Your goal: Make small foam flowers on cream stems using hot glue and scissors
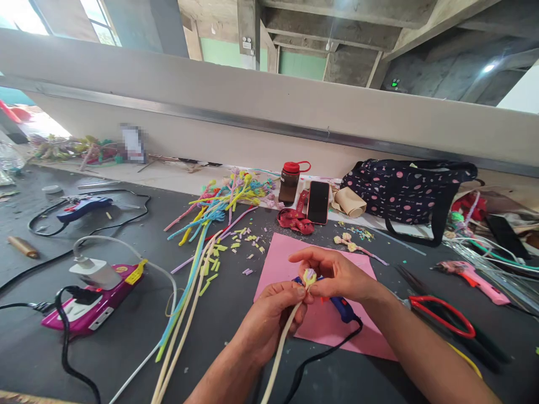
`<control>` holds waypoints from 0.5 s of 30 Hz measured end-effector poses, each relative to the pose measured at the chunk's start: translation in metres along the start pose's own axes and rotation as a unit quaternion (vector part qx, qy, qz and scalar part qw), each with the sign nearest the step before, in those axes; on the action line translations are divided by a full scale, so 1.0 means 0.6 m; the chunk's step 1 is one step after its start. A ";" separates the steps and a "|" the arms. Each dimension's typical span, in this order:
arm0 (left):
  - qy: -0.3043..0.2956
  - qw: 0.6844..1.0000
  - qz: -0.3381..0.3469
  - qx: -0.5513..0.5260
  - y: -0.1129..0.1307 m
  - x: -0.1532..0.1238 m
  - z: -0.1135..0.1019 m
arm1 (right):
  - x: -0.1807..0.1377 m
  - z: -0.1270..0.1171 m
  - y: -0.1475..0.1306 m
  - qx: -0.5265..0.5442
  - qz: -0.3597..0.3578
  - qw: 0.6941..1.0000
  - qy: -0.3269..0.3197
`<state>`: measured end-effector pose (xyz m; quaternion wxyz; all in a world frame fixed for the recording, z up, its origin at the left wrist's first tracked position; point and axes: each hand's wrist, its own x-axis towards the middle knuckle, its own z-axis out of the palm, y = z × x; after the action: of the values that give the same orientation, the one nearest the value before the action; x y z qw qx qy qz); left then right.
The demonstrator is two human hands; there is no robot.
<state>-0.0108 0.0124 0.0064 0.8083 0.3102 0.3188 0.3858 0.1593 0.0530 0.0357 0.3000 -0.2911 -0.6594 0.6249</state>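
My left hand pinches a long cream fuzzy stem, like a chenille stem, just below its tip. On that tip sits a small pale yellow and lilac flower bud. Thumb and fingers of my right hand close on the base of the bud, the index finger arched above it. Beneath both hands lies a blue glue gun, partly hidden, on a pink sheet. Several loose stems and cut yellow and lilac bits lie left of the sheet.
Red-handled scissors and a pink glue gun lie at the right. A purple power strip with cables stands at the left, near another blue glue gun. Behind are a bottle, a phone and a patterned bag.
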 end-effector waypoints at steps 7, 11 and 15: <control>0.000 1.000 -0.002 0.007 -0.001 0.003 -0.001 | -0.001 0.003 -0.003 -0.013 -0.006 1.000 0.009; 0.005 1.000 0.000 0.022 0.000 0.003 0.000 | 0.000 0.002 -0.002 -0.034 -0.011 0.999 0.010; 0.017 0.996 0.023 0.088 0.004 0.001 0.003 | -0.004 0.003 -0.008 -0.109 -0.034 0.993 0.025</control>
<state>-0.0100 0.0132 0.0092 0.7630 0.3807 0.3583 0.3802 0.1591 0.0497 0.0405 0.3040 -0.3154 -0.7253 0.5311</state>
